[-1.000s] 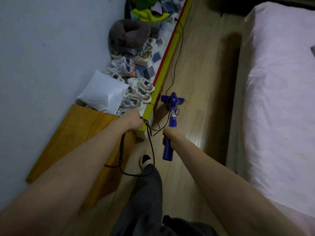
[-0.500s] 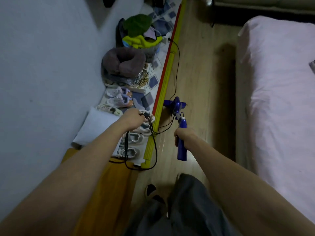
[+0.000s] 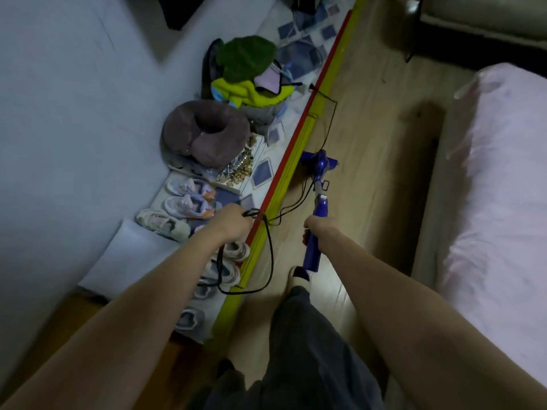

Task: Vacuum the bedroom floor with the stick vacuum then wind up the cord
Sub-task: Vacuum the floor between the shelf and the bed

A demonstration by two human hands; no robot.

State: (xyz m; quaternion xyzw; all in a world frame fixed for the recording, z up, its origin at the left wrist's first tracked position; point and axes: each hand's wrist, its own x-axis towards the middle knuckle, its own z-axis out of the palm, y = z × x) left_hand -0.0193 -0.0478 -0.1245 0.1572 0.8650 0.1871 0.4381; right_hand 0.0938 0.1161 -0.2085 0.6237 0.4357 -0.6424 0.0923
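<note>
Since the earlier frames, both arms have been carried forward along the yellow floor strip (image 3: 299, 161), and the vacuum's floor head has been brought up beside the neck pillow rather than the shoes.

Nearest the camera, a dark grey trouser leg (image 3: 307, 344) is seen, with a slippered foot (image 3: 297, 278) set on the wooden floor (image 3: 370, 119). The left hand (image 3: 229, 223) is clenched around gathered loops of the black cord (image 3: 270, 250), which hang below the wrist over the strip. The right hand (image 3: 318, 232) is wrapped around the handle of the blue stick vacuum (image 3: 315, 229); its floor head (image 3: 318, 161) rests on the floor just beside the strip. From the left hand, the cord is led across to the vacuum's body and on along the floor to a plug (image 3: 306, 87) by the strip.

Left of the strip, rows of pale sneakers (image 3: 186, 204) are laid on a patterned mat, with a white pillow (image 3: 130, 258) against the wall. Beyond them sit a purple neck pillow (image 3: 207, 131) and a pile of green and yellow clothes (image 3: 248, 75). A bed with a pink sheet (image 3: 503, 187) is seen along the right edge.
</note>
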